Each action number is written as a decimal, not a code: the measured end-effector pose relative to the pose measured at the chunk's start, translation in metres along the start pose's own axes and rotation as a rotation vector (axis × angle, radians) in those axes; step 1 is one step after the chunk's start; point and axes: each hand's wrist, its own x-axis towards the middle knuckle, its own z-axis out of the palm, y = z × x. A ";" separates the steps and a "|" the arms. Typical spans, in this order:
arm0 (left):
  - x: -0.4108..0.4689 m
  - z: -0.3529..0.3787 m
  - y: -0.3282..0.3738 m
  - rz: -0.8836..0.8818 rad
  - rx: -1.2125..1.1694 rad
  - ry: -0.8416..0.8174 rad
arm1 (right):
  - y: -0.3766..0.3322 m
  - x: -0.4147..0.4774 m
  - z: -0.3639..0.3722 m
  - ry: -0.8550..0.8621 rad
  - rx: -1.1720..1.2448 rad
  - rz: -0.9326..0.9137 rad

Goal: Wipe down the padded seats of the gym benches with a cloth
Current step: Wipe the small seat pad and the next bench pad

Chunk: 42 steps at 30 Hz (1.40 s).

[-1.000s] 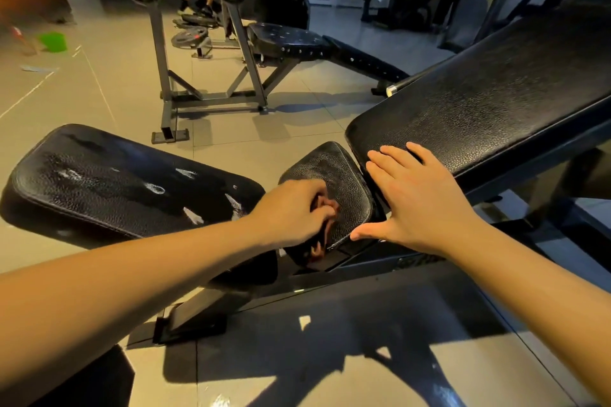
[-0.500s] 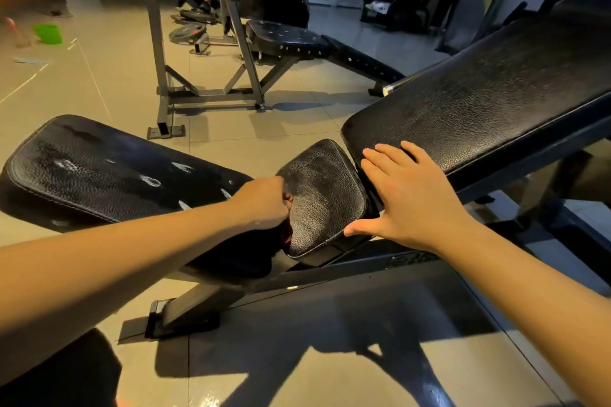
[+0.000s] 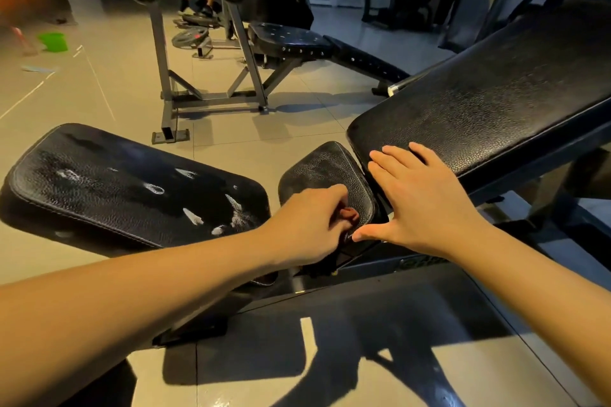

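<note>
Cloth, seemingly, gripped in left hand at seat edge; right hand flat on backrest.

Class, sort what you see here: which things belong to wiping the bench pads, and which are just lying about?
Job in hand:
left hand gripping the cloth
small seat pad
right hand flat on the backrest pad
worn pad

Lying about:
green object
weight plates

Left hand curled round a reddish cloth on the small seat pad, right hand spread flat against the inclined back pad, white-streaked pad at left, another bench behind
</note>
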 end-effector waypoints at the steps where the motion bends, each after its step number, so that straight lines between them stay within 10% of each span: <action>1: 0.007 0.000 -0.007 -0.016 0.018 0.024 | 0.000 0.000 0.000 0.004 -0.002 0.002; 5: 0.037 -0.012 -0.052 -0.333 0.086 0.085 | -0.001 -0.001 -0.002 0.008 0.016 0.001; 11: 0.013 0.002 -0.002 0.083 -0.016 0.072 | 0.000 -0.001 0.002 0.021 0.017 -0.009; 17: 0.049 -0.006 -0.058 -0.303 0.120 0.179 | -0.001 -0.001 0.002 0.012 0.023 -0.007; 22: 0.030 -0.002 -0.017 0.076 -0.026 0.070 | 0.001 0.000 0.002 0.019 0.008 -0.009; 28: 0.064 -0.009 -0.067 -0.366 0.064 0.198 | 0.000 0.000 0.002 0.023 0.026 -0.006; 34: 0.043 0.003 -0.018 0.095 -0.025 0.161 | 0.001 -0.001 0.004 0.021 0.007 -0.010; 39: 0.078 -0.007 -0.077 -0.377 0.018 0.239 | 0.000 0.000 0.005 0.029 0.028 -0.008; 42: 0.066 -0.005 -0.059 -0.213 0.019 0.223 | 0.000 0.000 0.004 0.019 0.036 -0.008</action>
